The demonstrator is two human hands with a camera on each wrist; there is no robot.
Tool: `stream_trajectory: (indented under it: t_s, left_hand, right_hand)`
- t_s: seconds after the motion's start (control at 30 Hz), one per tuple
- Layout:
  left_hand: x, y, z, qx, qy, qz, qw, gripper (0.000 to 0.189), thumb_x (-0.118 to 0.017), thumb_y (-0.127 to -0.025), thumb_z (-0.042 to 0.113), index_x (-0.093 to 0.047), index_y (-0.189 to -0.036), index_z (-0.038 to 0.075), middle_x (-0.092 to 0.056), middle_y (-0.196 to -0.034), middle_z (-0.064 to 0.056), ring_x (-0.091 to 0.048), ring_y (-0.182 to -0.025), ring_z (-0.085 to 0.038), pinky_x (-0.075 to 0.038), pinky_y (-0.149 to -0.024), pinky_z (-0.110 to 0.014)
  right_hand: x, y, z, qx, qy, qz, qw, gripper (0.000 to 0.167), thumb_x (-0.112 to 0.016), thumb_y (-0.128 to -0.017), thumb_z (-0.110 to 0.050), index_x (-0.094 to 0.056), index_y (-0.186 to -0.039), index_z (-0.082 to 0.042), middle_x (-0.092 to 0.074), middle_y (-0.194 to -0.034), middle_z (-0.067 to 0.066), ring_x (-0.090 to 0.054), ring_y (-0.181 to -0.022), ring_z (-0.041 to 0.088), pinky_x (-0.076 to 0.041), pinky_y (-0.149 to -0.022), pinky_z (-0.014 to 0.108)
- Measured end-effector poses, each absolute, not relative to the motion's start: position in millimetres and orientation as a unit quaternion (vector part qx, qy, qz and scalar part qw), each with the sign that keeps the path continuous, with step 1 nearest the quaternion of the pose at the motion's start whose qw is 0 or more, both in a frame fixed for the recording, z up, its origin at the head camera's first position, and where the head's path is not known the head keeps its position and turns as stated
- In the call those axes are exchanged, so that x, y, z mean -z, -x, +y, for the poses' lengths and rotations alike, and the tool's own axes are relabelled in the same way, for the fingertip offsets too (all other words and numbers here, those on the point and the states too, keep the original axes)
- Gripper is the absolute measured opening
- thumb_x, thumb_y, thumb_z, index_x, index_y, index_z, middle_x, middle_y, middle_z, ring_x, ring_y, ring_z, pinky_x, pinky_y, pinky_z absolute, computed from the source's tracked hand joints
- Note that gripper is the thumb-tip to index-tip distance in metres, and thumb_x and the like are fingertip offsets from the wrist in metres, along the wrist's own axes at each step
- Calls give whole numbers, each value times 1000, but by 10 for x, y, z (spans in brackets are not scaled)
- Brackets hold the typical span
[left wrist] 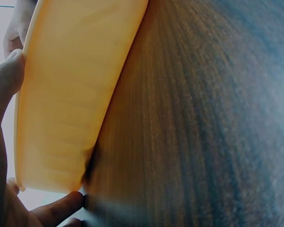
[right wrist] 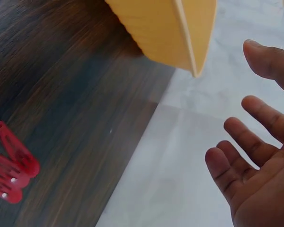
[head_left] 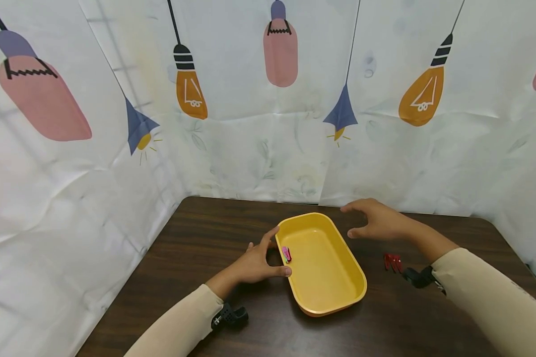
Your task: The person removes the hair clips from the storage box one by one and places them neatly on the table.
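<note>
Fingers of left hand (head_left: 260,263) spread wide from thumb; yellow tray (head_left: 325,265) held along its left rim. Fingers of right hand (head_left: 377,220) loosely bent, well parted from thumb, nothing held, just beyond tray's far right side. Small clips (head_left: 286,253) gathered inside tray, by left wall. Red clips (head_left: 393,262) placed on bench (head_left: 223,228), right of tray. Tray best gripped firmly, levelled, so clips are not slid.
</note>
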State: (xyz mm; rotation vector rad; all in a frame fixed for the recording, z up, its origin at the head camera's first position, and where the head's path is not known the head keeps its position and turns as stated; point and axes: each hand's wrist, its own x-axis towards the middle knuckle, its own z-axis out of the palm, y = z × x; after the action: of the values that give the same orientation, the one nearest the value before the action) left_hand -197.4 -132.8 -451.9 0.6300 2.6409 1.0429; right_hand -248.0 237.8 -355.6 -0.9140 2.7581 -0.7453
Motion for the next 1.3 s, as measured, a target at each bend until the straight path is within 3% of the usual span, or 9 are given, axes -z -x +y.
stream_trajectory:
  t_s: [0.53,0.87,1.3]
  left_hand:
    - [4502,1970,-1325,-359,-214,901,114,119,-76,-80,70,-6,-165,27,-58,-142,-8,-57,-129,-30,-1,-118,-67]
    - [4512,1971,-1328,-358,-213,902,116,119,-75,-79,72,-6,-165,27,-58,-141,-8,-56,-130,-30,-2,-117,-68]
    - [4510,1975,-1320,-357,-211,902,122,119,-74,-79,74,-6,-165,27,-57,-142,-7,-56,-130,-31,-2,-117,-69]
  right_hand:
    - [3563,2606,2090,260,311,910,86,61,-81,-91,-30,-59,-141,-5,-56,-144,13,-51,-131,38,-52,-96,54]
    - [3552,2625,1905,252,315,911,85,63,-82,-90,-30,-59,-142,-4,-57,-144,12,-49,-135,35,-43,-107,56]
    - [3602,2643,1682,269,325,899,114,61,-81,-91,-27,-58,-142,-3,-57,-142,12,-53,-129,34,-45,-106,53]
